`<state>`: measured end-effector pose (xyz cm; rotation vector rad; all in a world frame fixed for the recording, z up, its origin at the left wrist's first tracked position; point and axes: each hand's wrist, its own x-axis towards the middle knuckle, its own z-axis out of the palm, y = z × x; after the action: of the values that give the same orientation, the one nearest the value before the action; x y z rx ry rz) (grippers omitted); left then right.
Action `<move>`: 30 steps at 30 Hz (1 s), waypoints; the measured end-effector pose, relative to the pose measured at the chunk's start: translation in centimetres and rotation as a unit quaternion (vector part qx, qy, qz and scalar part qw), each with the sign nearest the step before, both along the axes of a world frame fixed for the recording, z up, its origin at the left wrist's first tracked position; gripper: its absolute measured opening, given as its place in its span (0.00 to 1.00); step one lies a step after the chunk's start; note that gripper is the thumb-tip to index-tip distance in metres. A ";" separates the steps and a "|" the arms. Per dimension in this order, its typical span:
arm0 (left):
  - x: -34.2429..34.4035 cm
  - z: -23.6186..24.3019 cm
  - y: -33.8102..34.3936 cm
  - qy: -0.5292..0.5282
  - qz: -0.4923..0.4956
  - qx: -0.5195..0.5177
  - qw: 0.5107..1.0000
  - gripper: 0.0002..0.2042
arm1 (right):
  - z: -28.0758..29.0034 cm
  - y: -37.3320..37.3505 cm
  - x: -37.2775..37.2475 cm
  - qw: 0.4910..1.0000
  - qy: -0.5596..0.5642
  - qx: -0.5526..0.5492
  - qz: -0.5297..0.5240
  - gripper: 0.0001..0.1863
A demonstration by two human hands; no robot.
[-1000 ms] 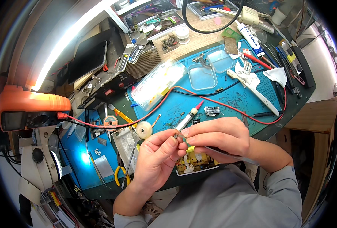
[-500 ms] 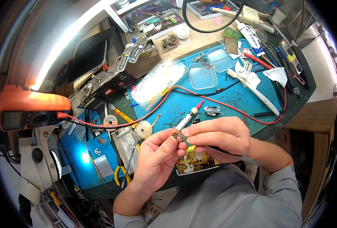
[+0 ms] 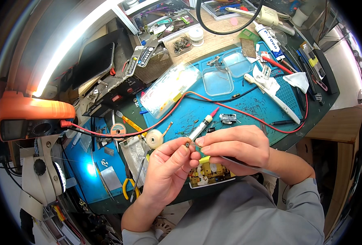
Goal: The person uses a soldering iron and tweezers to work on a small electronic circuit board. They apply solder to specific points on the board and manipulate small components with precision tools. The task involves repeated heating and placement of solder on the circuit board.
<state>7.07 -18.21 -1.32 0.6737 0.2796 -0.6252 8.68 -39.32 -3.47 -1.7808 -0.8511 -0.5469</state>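
My left hand [image 3: 168, 163] is closed, pinching a tiny dark part [image 3: 187, 144] between thumb and forefinger. Close beside it, my right hand [image 3: 238, 145] is closed round slim metal tweezers [image 3: 252, 167], whose rear end sticks out below the palm. Their tips reach toward the tiny part; whether they touch it I cannot tell. Just beyond my fingers lies a white syringe [image 3: 198, 130] with a pink tip. Below my hands sits an opened yellow device [image 3: 212, 174] with its inner parts showing, partly covered by my fingers.
On the blue mat [image 3: 164, 122] lie a red cable [image 3: 238, 109], a clear plastic box [image 3: 217, 81], a white brush [image 3: 277, 100] and a tape roll [image 3: 154, 139]. An orange multimeter [image 3: 36, 116] stands at left, near yellow-handled pliers [image 3: 126, 188]. A glue tube [image 3: 269, 43] lies at far right.
The tiny part has turned slightly between my left fingertips. A green bit by my right fingertips shows less now. Both hands stay in nearly the same place.
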 end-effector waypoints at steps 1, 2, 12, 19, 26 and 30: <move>0.0 0.0 0.0 -0.001 -0.001 -0.001 1.000 0.11 | 0.0 0.0 0.0 1.000 0.000 0.000 0.000 0.11; 0.0 0.0 0.0 -0.003 -0.002 -0.001 1.000 0.11 | 0.0 0.0 0.0 1.000 0.001 0.000 0.001 0.11; 0.0 0.0 0.0 0.001 0.007 -0.003 1.000 0.10 | 0.1 -0.4 -0.2 0.999 0.017 -0.021 0.027 0.11; 0.0 -0.4 0.1 0.007 0.010 -0.014 1.000 0.10 | -0.2 -0.2 0.0 0.999 0.006 -0.017 0.030 0.12; 0.0 -0.3 0.0 0.020 0.006 -0.038 0.999 0.09 | 0.2 -0.5 -0.1 1.000 0.003 -0.010 0.024 0.12; 0.0 -0.4 0.0 0.024 0.016 -0.044 0.999 0.08 | 0.4 -0.5 0.0 1.000 0.004 -0.001 0.026 0.11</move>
<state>7.08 -18.24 -1.69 0.5687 0.3045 -0.6204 8.70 -39.81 -3.05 -1.7562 -0.8898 -0.5051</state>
